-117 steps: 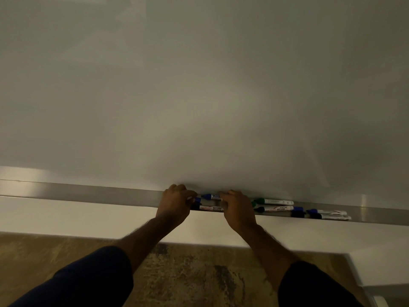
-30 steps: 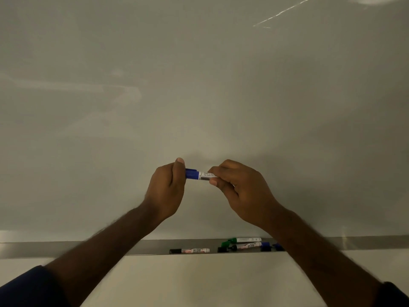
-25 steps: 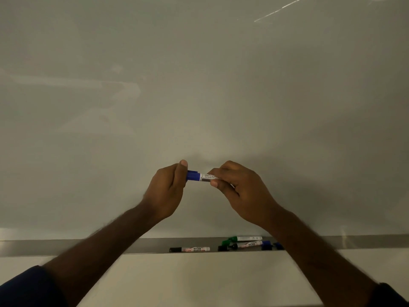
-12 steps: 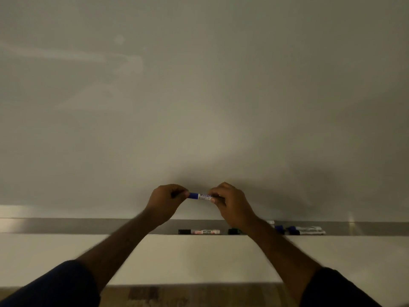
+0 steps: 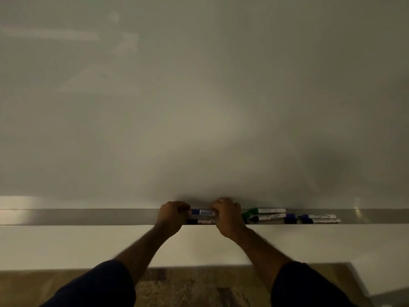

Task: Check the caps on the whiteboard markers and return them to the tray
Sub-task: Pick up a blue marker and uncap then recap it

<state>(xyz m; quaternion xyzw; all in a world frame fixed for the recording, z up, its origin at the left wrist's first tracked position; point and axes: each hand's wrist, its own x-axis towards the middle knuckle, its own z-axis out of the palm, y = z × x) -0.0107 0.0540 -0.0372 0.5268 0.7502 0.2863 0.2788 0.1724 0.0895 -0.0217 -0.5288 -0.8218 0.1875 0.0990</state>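
Observation:
A blue-capped marker [image 5: 201, 212] lies level between my two hands, low over the metal tray [image 5: 88, 216] at the whiteboard's foot. My left hand [image 5: 172, 218] pinches its cap end and my right hand [image 5: 228, 216] grips its barrel end. Whether the marker touches the tray I cannot tell. Just below it a black-capped marker [image 5: 200, 222] lies in the tray. To the right lie two green-capped markers [image 5: 266, 210] [image 5: 263, 217] and blue-capped markers [image 5: 318, 216], partly hidden behind one another.
The whiteboard [image 5: 199, 96] fills the upper view, blank and dimly lit. Below the tray runs a white wall band [image 5: 66, 247], then brown patterned floor [image 5: 188, 286]. The left part of the tray holds no markers.
Both hands have come down with the blue-capped marker from chest height in front of the board to the level of the tray. The view has tilted down, showing floor.

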